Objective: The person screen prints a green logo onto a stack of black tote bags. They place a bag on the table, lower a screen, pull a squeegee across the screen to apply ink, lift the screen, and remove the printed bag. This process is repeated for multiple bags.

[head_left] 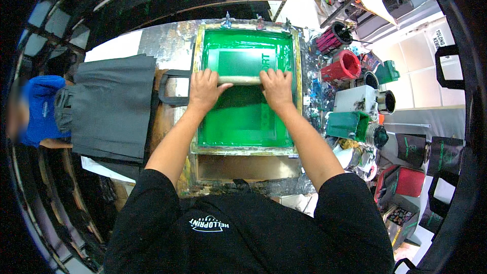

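Observation:
Both my hands grip a squeegee (239,80) by its pale bar, held crosswise over a printing screen. My left hand (204,89) closes round the bar's left end, thumb pointing inward. Round the right end, the fingers of my right hand (277,89) are wrapped. Wet green ink covers the screen mesh (236,122), where a paler rectangle and some lettering show. A wooden, ink-stained screen frame (243,150) surrounds it. From under the frame's left side sticks out a dark bag handle (175,100); the rest of that bag is hidden.
A stack of dark fabric bags (114,106) lies left of the screen. Beyond it is a person in a blue shirt (45,104). Along the right stand a red pot (339,70), a white container (355,99), a green container (346,125) and other ink-smeared tubs.

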`<act>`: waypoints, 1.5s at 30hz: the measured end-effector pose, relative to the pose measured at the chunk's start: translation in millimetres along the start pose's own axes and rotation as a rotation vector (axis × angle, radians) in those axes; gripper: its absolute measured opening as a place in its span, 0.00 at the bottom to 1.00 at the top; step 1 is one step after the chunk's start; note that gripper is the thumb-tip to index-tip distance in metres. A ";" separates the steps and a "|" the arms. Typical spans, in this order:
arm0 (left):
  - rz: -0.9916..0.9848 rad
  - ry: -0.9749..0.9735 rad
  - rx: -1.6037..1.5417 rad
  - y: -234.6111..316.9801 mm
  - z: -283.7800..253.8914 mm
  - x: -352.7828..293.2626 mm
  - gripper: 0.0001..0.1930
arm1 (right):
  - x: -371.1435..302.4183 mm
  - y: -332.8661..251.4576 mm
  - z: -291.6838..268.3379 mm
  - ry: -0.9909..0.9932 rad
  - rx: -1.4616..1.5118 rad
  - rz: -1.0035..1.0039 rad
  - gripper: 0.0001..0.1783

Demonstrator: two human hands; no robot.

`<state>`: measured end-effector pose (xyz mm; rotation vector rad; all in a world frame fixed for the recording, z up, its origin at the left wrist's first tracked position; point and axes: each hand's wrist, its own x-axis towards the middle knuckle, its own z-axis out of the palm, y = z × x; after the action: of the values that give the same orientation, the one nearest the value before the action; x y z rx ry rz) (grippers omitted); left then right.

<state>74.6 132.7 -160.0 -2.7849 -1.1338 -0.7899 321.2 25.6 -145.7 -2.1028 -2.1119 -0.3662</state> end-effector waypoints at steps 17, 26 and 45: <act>-0.007 -0.093 0.052 84.7 -78.6 -172.5 0.28 | -185.4 -79.6 -48.7 0.052 0.041 0.013 0.12; -0.262 -0.103 -0.103 53.8 -100.1 -199.8 0.54 | -184.5 -77.1 -63.5 -0.001 0.207 0.008 0.28; -0.507 -0.063 -0.413 11.6 -74.3 -251.2 0.53 | -181.9 -83.7 -109.8 0.056 0.246 0.064 0.27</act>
<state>-102.7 -53.7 -210.9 -2.8710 -1.9322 -1.0867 232.4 -178.6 -95.0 -1.9900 -1.9415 -0.1470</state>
